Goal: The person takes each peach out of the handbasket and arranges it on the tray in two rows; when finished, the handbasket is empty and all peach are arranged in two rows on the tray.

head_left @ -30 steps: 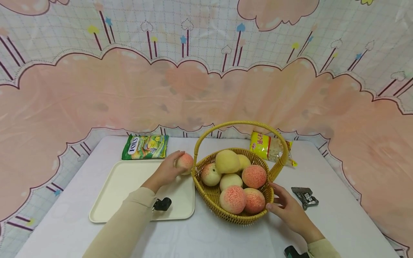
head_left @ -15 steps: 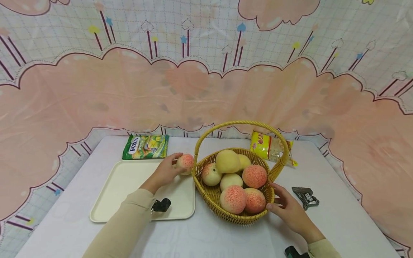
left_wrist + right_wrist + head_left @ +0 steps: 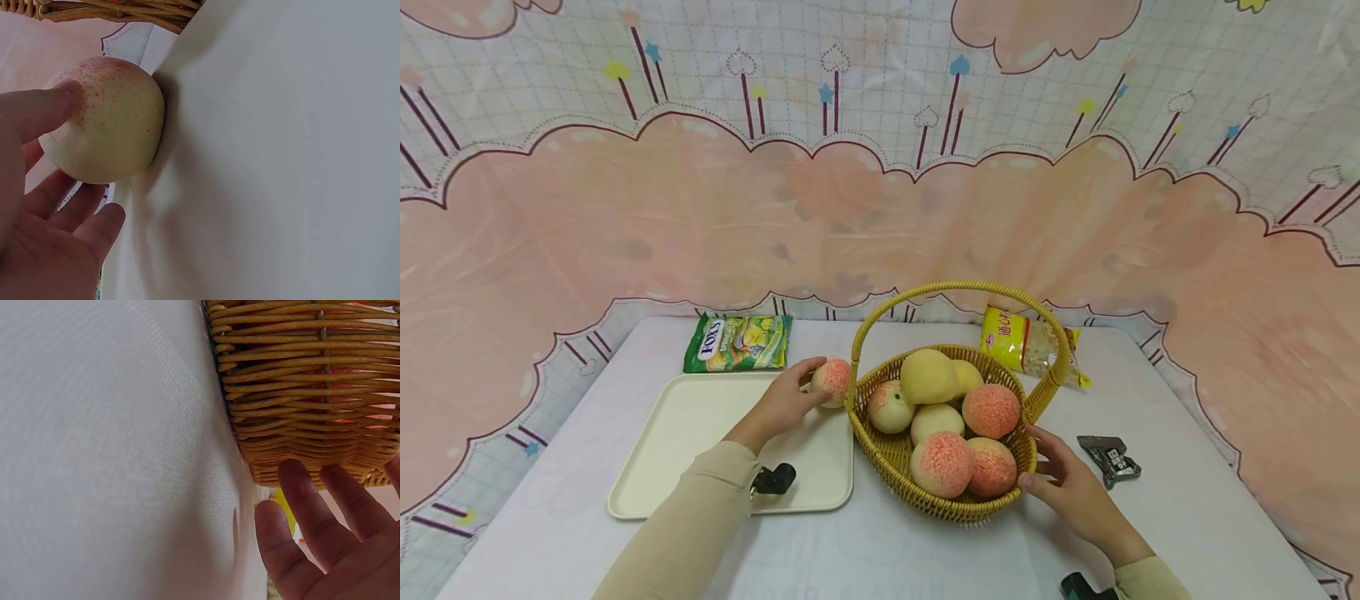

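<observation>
Over the far right corner of the cream tray (image 3: 692, 433), my left hand (image 3: 782, 408) is beside a peach (image 3: 832, 382). In the left wrist view, the thumb overlaps the near face of the peach (image 3: 115, 128). The other fingers are loosely spread behind and below it. A wicker basket (image 3: 889, 477) with a tall handle stands right of the tray, with several pink and yellow peaches inside. My right hand (image 3: 1075, 492) is at its right side, thumb tip at the rim. The right wrist view shows extended fingertips close against the woven wall (image 3: 300, 400).
Behind the tray lies a green snack bag (image 3: 737, 343). A yellow and clear packet (image 3: 1026, 343) lies behind the basket, partly crossed by its handle. To the right is a small black packet (image 3: 1110, 460) on the white table (image 3: 925, 558). A patterned curtain (image 3: 880, 233) hangs behind.
My left fingers have drawn back slightly to the left, and more of the peach shows. The peach, the basket and the right hand look the same.
</observation>
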Demonstrator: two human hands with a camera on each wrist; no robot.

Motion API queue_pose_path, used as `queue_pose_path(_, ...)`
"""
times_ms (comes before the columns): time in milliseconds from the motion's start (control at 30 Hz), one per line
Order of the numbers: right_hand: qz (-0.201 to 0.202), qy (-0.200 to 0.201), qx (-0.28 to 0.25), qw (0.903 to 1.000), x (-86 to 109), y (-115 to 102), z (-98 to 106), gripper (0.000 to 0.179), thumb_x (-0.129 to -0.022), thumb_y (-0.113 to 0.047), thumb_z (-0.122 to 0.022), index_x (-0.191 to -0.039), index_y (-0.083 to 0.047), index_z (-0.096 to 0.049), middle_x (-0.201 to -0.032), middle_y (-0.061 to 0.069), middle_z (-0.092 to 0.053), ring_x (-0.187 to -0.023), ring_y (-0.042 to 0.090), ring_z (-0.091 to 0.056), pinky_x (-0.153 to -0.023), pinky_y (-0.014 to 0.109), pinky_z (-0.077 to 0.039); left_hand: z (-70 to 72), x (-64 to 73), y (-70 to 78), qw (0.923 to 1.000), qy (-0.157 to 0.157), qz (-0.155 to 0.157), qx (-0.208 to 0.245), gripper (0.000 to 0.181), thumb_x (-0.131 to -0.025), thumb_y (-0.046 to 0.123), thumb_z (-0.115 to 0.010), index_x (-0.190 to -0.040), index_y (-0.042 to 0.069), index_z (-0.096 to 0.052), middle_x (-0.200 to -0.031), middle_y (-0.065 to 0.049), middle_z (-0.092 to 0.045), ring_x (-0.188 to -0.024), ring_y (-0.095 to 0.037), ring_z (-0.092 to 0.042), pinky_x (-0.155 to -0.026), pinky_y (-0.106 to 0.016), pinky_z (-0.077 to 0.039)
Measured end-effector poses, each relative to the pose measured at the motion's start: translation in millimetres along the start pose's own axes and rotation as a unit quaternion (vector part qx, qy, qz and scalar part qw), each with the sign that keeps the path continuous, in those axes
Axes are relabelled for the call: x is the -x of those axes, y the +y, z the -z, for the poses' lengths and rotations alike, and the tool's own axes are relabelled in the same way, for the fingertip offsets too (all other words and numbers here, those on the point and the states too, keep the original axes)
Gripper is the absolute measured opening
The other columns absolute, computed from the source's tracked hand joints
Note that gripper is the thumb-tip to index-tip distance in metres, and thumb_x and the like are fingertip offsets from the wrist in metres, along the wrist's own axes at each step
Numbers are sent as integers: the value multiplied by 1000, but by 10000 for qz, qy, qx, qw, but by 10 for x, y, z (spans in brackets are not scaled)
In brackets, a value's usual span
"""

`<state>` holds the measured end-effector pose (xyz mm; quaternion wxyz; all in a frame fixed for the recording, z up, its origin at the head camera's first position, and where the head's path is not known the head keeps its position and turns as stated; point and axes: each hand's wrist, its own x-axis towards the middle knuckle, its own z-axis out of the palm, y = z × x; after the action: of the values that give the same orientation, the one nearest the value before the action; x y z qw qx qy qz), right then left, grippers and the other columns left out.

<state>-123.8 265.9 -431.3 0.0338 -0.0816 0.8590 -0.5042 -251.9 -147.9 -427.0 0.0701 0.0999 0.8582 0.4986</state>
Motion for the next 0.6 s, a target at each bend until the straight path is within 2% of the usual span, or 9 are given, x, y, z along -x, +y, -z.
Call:
queue_pose_path(300,-92,-44,-54,9999,-6,-6,4,68,-96,-15,-68,-153,-5,-33,-148,34,-38,-118,43,-57,-89,50,-54,29,32,-13,9999,21,-4,-150,67,-96,20,-67,-153,2,-36,-153,-27,-37,-138,-45,-37,-109,-56,-36)
queue_pose_path(600,-103,-36,-4,9999,-6,-10,2,68,-96,-15,-68,-153,-4,-33,-147,34,-39,-117,42,-58,-89,49,-54,154,206,41,9986,150,-28,-499,72,-93,31,-70,-152,5,-38,-152,-24,-40,-139,-42,-37,-108,-57,-36)
